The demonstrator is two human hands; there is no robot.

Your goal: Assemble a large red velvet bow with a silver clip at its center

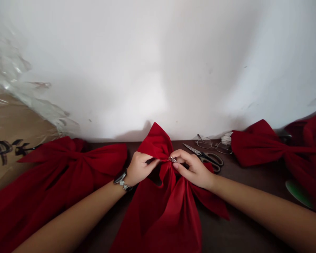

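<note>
Red bow (pixel 173 200) is centre table, near me, loops on the far side, long tails trailing toward the near edge. I've got the left hand (pixel 143 167) pinched at the bow's middle, thumb and index nearly together on the cloth. Right hand (pixel 195 170) is also pinched, thumb and index on a small metal clip (pixel 172 159) at the knot; can't tell from here whether the clip is fastened. Dark watch (pixel 120 177) plus bracelet on the left wrist.

Far right of the hands: scissors (pixel 202 153), handles just beside the right hand, then glasses (pixel 214 146) near the wall (pixel 107 70). More red bows at left (pixel 76 168) and right (pixel 258 144) on the dark table (pixel 221 235). Far left: brown box (pixel 21 119), clear plastic (pixel 42 102) over it.
</note>
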